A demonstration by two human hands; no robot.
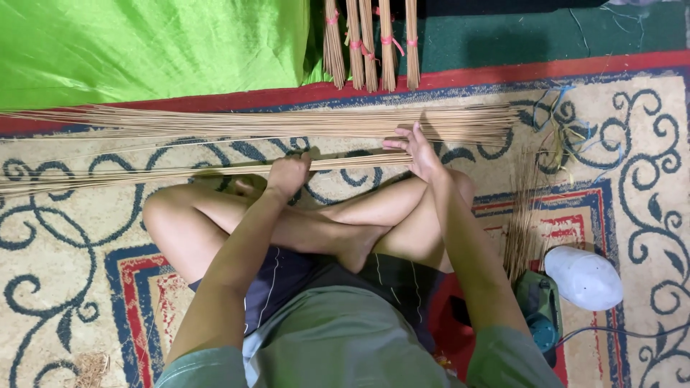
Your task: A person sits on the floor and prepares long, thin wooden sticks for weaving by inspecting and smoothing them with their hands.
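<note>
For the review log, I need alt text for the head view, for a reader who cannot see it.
Seen from above, a person sits cross-legged on a patterned rug, left hand closed around a bundle of thin sticks and right hand on its end. A larger loose pile lies beyond, with tied bundles, green cloth and a white cap nearby.

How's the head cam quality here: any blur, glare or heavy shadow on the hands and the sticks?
Head view: even indoor light, no glare; left hand and right hand on the thin stick bundle read sharp, no motion blur. Soft shadow under the crossed legs. Green cloth is very saturated with a light sheen. Top edge beyond the tied bundles falls dark. Slight wide-angle stretch at the edges.
</note>
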